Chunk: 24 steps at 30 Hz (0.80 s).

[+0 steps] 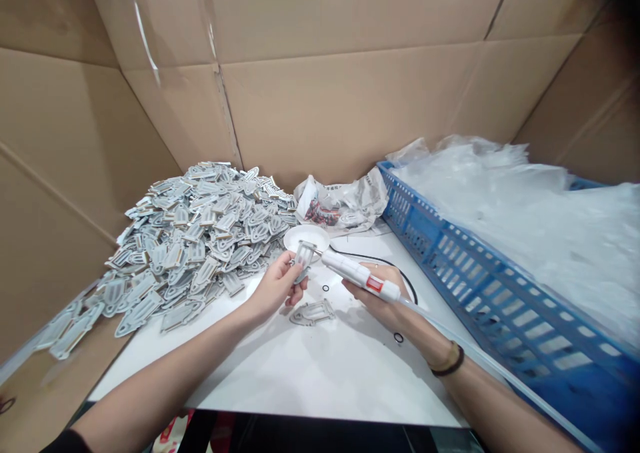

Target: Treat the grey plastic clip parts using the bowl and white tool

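Observation:
My left hand (275,285) pinches a flat grey slotted plastic piece (304,256) between thumb and fingers, near the middle of the table. My right hand (384,301) is wrapped round a white electric screwdriver (350,270) with a red switch. Its thin metal tip reaches the upper right edge of the held piece; whether a screw is there is too small to tell. Just behind stands a shallow white dish (323,236), partly covered by the piece. Another grey slotted piece (314,313) lies on the white table below my hands.
A large heap of similar grey pieces (200,233) fills the left side. Crumpled printed paper (345,206) lies at the back. On the right, a blue crate (450,253) holds clear plastic bags (525,206). Small black rings (398,338) lie on the table (320,380). Cardboard walls (350,100) surround it.

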Each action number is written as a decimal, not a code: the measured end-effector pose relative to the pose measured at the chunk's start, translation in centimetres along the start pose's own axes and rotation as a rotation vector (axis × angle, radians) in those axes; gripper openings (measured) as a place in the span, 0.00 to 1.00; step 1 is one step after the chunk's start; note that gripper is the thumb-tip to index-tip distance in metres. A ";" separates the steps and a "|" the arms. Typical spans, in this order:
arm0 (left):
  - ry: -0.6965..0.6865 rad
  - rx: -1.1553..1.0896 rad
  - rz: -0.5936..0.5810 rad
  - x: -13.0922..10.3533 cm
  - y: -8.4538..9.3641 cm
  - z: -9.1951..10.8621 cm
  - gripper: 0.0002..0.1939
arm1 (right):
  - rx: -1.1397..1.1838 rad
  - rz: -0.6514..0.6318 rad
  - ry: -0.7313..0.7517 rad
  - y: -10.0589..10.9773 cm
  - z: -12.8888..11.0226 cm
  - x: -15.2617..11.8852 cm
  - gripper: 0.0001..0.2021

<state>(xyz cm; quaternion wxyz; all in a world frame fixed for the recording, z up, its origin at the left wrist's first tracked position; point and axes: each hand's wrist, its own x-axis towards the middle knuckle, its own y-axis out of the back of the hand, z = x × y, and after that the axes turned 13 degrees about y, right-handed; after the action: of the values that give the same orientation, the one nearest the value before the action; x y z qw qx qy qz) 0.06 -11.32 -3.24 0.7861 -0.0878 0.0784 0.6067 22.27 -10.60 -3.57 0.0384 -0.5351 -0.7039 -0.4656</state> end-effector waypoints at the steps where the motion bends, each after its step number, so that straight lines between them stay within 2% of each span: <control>1: -0.005 0.010 0.032 0.1 0.1 0.0 0.19 | 0.009 -0.001 -0.017 -0.1 0.1 -0.1 0.16; 5: 0.017 -0.011 0.176 0.5 0.5 -0.3 0.17 | 0.058 -0.014 -0.075 -0.2 0.8 -0.4 0.16; 10: 0.130 -0.133 0.147 0.7 0.5 -0.6 0.20 | 0.089 0.065 -0.142 -0.1 1.0 -0.4 0.19; 13: 0.151 -0.232 0.167 0.3 0.3 -0.1 0.28 | 0.112 0.082 -0.171 -0.1 0.8 -0.4 0.20; 16: 0.188 -0.237 0.164 -0.2 0.1 0.5 0.38 | 0.098 0.086 -0.167 -0.1 0.8 -0.3 0.20; 20: 0.285 -0.196 0.099 -0.6 0.0 0.8 0.30 | 0.072 0.072 -0.138 0.0 0.8 -0.1 0.20; 24: 0.267 -0.170 0.104 -0.5 -0.1 0.8 0.25 | 0.095 0.065 -0.135 0.2 0.5 -0.1 0.20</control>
<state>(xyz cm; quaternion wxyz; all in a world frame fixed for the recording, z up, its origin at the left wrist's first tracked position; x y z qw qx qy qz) 0.02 -11.65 -2.37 0.7260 -0.2299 0.1349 0.6339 22.68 -10.35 -3.75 0.0312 -0.5852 -0.7084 -0.3933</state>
